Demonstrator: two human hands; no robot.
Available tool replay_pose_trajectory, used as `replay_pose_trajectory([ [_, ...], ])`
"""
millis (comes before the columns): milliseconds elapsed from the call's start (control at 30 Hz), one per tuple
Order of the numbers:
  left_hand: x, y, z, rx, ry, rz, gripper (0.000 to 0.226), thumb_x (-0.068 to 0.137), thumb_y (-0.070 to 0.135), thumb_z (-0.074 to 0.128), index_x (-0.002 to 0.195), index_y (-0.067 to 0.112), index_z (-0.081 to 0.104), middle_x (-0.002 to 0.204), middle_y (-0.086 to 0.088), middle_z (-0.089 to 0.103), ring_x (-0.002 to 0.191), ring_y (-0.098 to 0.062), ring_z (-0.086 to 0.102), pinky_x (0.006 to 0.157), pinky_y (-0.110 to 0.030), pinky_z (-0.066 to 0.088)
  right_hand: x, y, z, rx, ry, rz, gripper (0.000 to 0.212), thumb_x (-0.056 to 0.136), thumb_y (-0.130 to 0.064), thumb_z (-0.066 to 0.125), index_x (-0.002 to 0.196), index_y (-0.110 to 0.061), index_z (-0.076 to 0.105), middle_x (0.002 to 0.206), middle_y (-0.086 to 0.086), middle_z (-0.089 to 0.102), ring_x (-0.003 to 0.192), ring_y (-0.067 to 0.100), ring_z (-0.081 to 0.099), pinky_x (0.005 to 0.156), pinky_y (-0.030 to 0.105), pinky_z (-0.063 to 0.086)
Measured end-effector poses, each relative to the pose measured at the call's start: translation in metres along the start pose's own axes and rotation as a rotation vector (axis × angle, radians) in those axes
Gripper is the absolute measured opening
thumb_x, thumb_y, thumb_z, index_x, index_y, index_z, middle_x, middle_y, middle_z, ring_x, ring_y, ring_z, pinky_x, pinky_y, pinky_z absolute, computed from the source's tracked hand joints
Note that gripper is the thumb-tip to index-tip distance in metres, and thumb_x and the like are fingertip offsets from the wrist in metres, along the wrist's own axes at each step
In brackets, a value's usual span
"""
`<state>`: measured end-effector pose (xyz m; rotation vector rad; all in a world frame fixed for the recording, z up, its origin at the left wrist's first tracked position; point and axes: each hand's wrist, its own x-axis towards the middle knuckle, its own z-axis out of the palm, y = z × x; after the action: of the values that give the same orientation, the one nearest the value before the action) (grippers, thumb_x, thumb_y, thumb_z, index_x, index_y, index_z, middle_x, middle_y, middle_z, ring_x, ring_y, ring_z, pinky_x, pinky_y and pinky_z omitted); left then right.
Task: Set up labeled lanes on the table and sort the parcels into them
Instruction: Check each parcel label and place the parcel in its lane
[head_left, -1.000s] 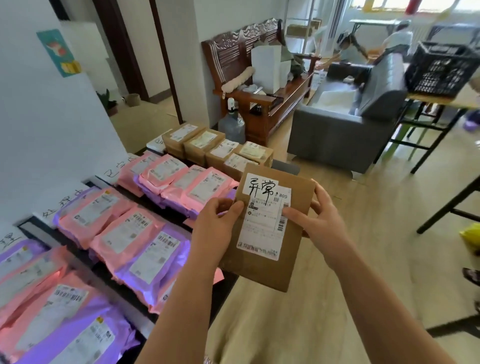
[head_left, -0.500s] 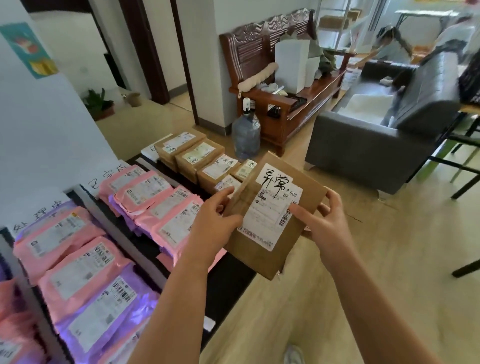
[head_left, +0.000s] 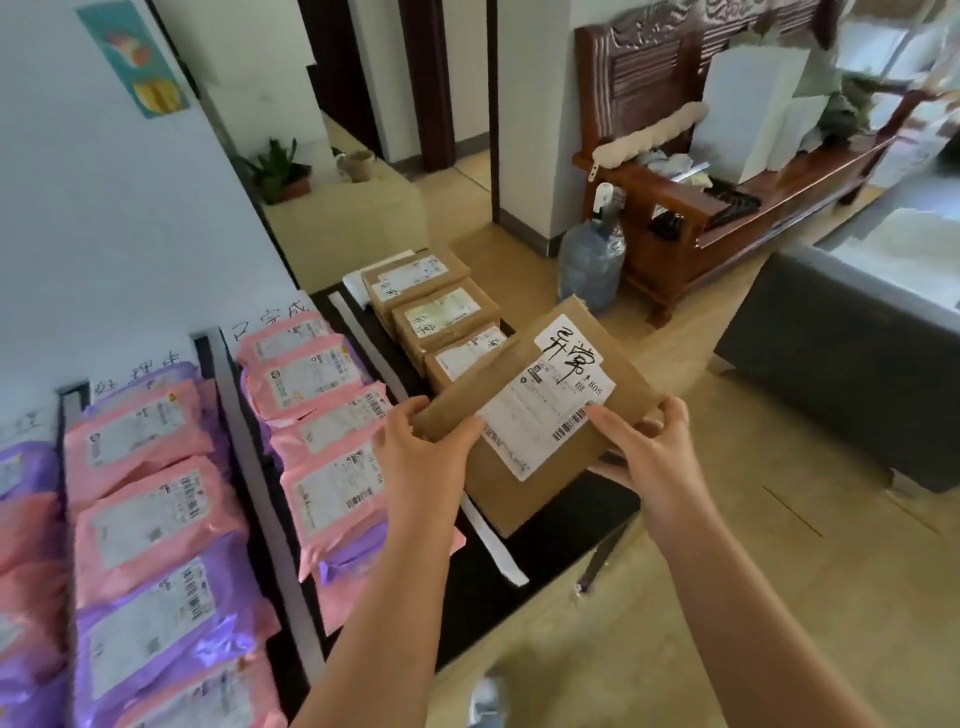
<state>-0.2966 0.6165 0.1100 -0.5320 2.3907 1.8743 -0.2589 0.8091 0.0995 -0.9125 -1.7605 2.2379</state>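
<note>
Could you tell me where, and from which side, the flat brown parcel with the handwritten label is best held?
Take the brown parcel by its two opposite side edges, thumb on top and fingers beneath, as the left hand and right hand hold it. It is flat and thin, label up, so edge pinches probably keep it steady and the label readable.

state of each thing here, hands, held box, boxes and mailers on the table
held box, label up, in both hands
left hand, grips the box's left edge
right hand, grips the box's right edge
table boxes, flat in a row, labels up
mailers, lying overlapped in lanes
</note>
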Motion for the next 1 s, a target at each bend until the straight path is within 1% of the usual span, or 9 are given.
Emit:
replay_pose_trajectory([
  [167,0.051,0.002,0.013,-0.131,0.109,-0.061,0.067,0.076,0.039,0.082,0.129,0.024,0.044,0.120,0.002,0.058,0.106,-0.016,0.060,0.082,-0.036,0.055,0.051,-0.015,0.020,-0.263,-0.047,-0.058,0.041,0.085,-0.032,0.075,0.113,-0.025,0.046,0.114,-0.002,0.059,0.094,0.012,0.068,0.080,0.035,0.060],
  [367,0.112,0.021,0.032,-0.181,0.120,-0.058,0.040,0.087,0.031,0.072,0.119,0.021,0.051,0.106,0.006,0.061,0.091,-0.005,0.059,0.064,-0.022,0.043,0.111,-0.032,0.052,-0.427,-0.082,-0.062,0.049,0.089,-0.038,0.070,0.129,-0.024,0.047,0.107,-0.008,0.061,0.098,0.012,0.064,0.086,0.032,0.054],
  [433,0.126,0.024,0.037,-0.175,0.092,-0.030,0.042,0.090,0.026,0.068,0.128,0.021,0.052,0.111,0.008,0.063,0.096,-0.005,0.060,0.070,-0.023,0.046,0.131,-0.035,0.061,-0.455,-0.094,-0.066,0.052,0.090,-0.038,0.069,0.133,-0.019,0.048,0.107,-0.007,0.061,0.098,0.012,0.065,0.087,0.034,0.055],
  [567,0.156,0.025,0.044,-0.118,0.036,-0.029,0.061,0.091,0.020,0.065,0.146,0.033,0.041,0.124,0.007,0.059,0.112,-0.014,0.058,0.094,-0.040,0.051,0.166,-0.035,0.079,-0.525,-0.158,-0.052,0.051,0.092,-0.039,0.066,0.133,-0.017,0.047,0.104,-0.008,0.063,0.093,0.010,0.066,0.078,0.028,0.055],
  [667,0.178,0.026,0.050,-0.085,0.040,-0.049,0.057,0.093,0.018,0.062,0.145,0.028,0.042,0.119,0.011,0.058,0.107,-0.011,0.057,0.082,-0.029,0.050,0.192,-0.035,0.091,-0.599,-0.216,-0.061,0.053,0.092,-0.046,0.064,0.135,-0.019,0.048,0.109,-0.007,0.066,0.096,0.012,0.067,0.083,0.034,0.056],
  [733,0.188,0.024,0.054,-0.053,0.073,-0.079,0.054,0.092,0.019,0.063,0.142,0.022,0.042,0.111,0.012,0.056,0.100,-0.009,0.055,0.074,-0.024,0.045,0.210,-0.035,0.096,-0.678,-0.264,-0.068,0.043,0.094,-0.048,0.060,0.126,-0.023,0.051,0.111,-0.008,0.066,0.099,0.012,0.065,0.083,0.033,0.052],
  [767,0.190,0.021,0.056,-0.037,0.090,-0.096,0.054,0.092,0.020,0.064,0.141,0.021,0.042,0.113,0.011,0.056,0.100,-0.009,0.054,0.077,-0.026,0.045,0.217,-0.035,0.097,-0.720,-0.288,-0.071,0.038,0.094,-0.050,0.059,0.120,-0.024,0.052,0.112,-0.008,0.066,0.101,0.013,0.064,0.083,0.033,0.051],
  [900,0.189,0.006,0.067,0.020,0.097,-0.137,0.055,0.093,0.024,0.064,0.143,0.023,0.040,0.128,0.008,0.057,0.114,-0.012,0.055,0.101,-0.041,0.048,0.239,-0.030,0.094,-0.830,-0.345,-0.067,0.050,0.093,-0.050,0.060,0.133,-0.021,0.053,0.118,-0.006,0.066,0.102,0.014,0.062,0.090,0.039,0.052],
  [1000,0.185,0.000,0.074,0.024,0.095,-0.144,0.059,0.096,0.026,0.060,0.149,0.025,0.034,0.134,0.006,0.054,0.122,-0.014,0.053,0.105,-0.044,0.047,0.246,-0.027,0.089,-0.833,-0.370,-0.047,0.051,0.094,-0.045,0.061,0.136,-0.019,0.051,0.114,-0.008,0.064,0.096,0.011,0.060,0.084,0.035,0.051],
])
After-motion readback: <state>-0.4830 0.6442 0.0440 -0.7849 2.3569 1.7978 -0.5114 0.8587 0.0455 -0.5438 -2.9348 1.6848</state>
